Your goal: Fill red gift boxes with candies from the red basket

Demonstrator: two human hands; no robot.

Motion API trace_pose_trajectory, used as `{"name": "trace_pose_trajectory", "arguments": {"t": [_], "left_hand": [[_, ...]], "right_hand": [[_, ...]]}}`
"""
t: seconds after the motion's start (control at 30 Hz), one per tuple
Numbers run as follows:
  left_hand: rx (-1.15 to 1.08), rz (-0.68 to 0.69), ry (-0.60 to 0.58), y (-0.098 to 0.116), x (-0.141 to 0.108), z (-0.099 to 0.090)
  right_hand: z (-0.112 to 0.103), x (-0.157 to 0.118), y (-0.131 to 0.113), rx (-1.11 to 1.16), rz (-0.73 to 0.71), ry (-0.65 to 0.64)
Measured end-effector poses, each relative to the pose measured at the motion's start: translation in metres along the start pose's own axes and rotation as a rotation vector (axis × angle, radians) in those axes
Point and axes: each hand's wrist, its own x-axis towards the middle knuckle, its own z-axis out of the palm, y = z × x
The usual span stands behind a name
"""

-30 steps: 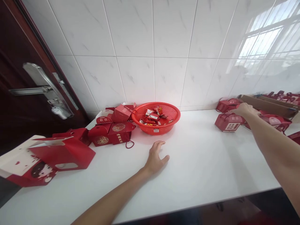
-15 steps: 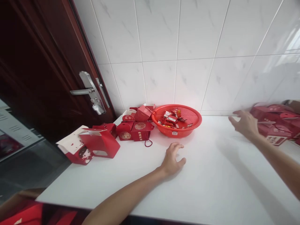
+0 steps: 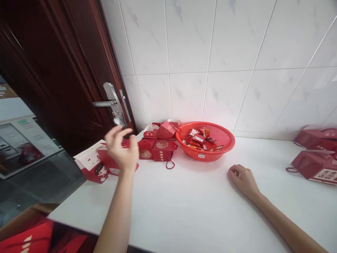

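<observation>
My left hand (image 3: 122, 147) is raised over the red boxes at the left of the white table, fingers apart and holding nothing. Behind it stands a red gift box (image 3: 105, 159), partly hidden, beside a white and red box with a cartoon figure (image 3: 101, 172). My right hand (image 3: 243, 180) rests on the table right of the middle, its fingers curled together; nothing shows in them. A red plastic basket (image 3: 205, 157) holds wrapped sweets (image 3: 198, 138) near the wall, between the hands. Red boxes with gold print (image 3: 162, 144) lie left of the basket.
More red boxes (image 3: 319, 165) are at the table's right end. A tiled wall (image 3: 234, 45) runs along the back. At the left is a dark door with a metal handle (image 3: 105, 103). Red packaging (image 3: 28, 237) lies in a carton below the front left edge.
My left hand has moved left and up from the table's middle to the boxes. My right hand has come away from the right-hand boxes towards the middle and closed. The view has shifted slightly.
</observation>
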Motion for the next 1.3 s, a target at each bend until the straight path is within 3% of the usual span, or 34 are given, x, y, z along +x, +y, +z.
{"name": "trace_pose_trajectory", "arguments": {"t": [0.1, 0.2, 0.33, 0.57, 0.83, 1.0, 1.07, 1.2, 1.3], "left_hand": [[0.190, -0.196, 0.064, -0.025, 0.015, -0.021], [0.293, -0.353, -0.121, -0.035, 0.015, -0.030], [0.323, -0.472, -0.372, -0.030, 0.013, -0.029], [0.268, -0.455, -0.532, -0.008, 0.018, -0.026], [0.287, -0.329, -0.846, 0.020, 0.023, -0.019], [0.401, -0.185, -0.808, 0.017, 0.038, -0.021], [0.486, -0.252, -0.857, 0.014, 0.047, -0.025], [0.587, -0.506, -1.083, 0.003, 0.055, -0.035], [0.472, -0.560, -1.088, -0.006, 0.055, -0.042]], "right_hand": [[-0.001, 0.001, 0.000, 0.027, 0.060, -0.008], [-0.001, 0.001, -0.001, 0.049, 0.098, -0.011], [-0.001, 0.000, -0.003, 0.069, 0.112, 0.001], [-0.002, 0.000, -0.006, 0.079, 0.121, 0.002], [-0.001, -0.001, -0.007, 0.081, 0.097, 0.007], [0.001, -0.005, -0.011, 0.110, 0.055, -0.007], [0.002, -0.006, -0.012, 0.118, 0.049, -0.010], [0.003, -0.006, -0.012, 0.143, 0.052, -0.019], [0.003, -0.005, -0.011, 0.154, 0.061, -0.026]]}}
